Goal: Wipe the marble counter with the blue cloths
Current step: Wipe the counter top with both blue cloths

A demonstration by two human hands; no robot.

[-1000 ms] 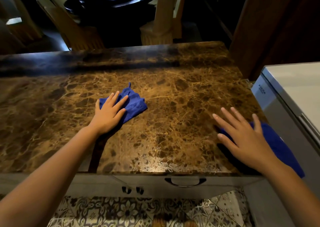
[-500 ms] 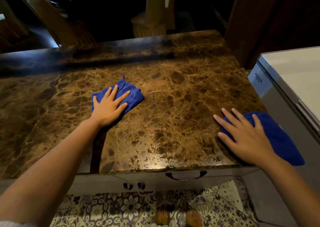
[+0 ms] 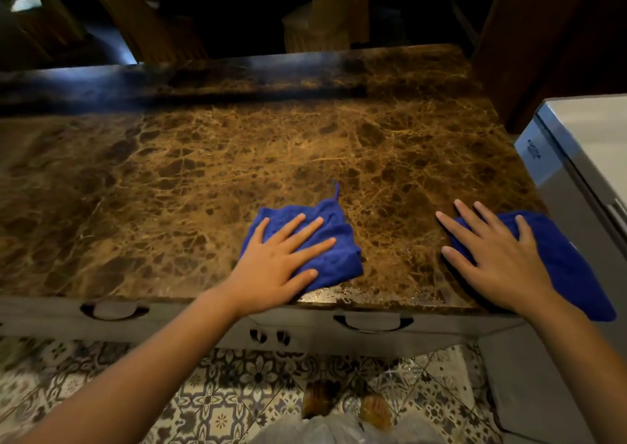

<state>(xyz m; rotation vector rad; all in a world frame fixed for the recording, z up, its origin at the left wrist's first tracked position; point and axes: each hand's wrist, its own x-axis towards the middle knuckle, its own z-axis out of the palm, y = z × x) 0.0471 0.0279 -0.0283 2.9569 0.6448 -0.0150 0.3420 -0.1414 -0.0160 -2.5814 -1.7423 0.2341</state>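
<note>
Pressing flat with fingers spread, the left hand [image 3: 276, 262] covers a crumpled blue cloth [image 3: 334, 240] near the counter's [image 3: 203, 172] front edge. Well to its right, the right hand [image 3: 498, 257] lies open on a second cloth [image 3: 563, 257], which overhangs the counter's front right corner.

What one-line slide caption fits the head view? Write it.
Both hands, left hand and right hand, press blue cloths flat on the marble counter.
</note>
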